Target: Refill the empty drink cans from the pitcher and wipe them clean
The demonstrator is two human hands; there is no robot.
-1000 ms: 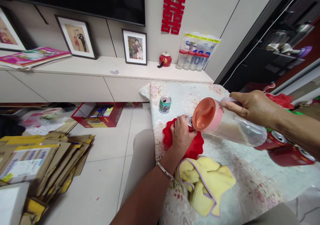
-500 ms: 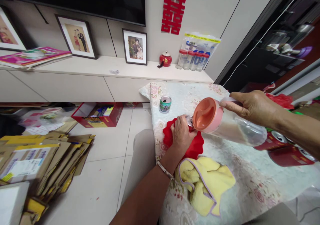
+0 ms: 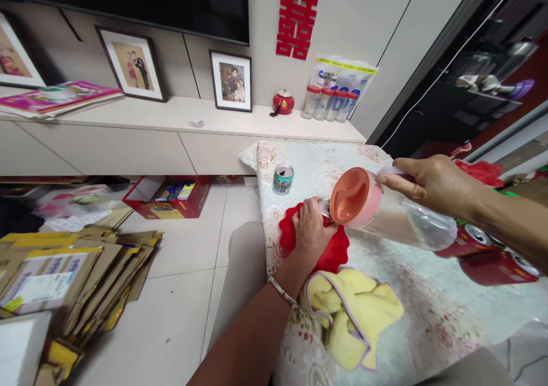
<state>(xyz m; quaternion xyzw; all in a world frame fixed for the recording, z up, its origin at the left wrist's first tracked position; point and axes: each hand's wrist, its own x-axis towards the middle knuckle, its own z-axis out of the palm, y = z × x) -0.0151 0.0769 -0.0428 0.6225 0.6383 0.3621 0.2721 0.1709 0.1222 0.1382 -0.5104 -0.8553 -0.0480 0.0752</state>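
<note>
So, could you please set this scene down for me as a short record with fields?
Left hand: around a small red can
Right hand: holding the pitcher by its handle
Pitcher: tilted, its lid at the small can's top; any flow cannot be seen
Plate: red, wavy-edged, beneath the left hand
Cloth: yellow, crumpled, on the wearer's side of the plate
Green can: upright, beyond the plate
Large red cans: at least two, at the right
Surface: floral tablecloth
</note>
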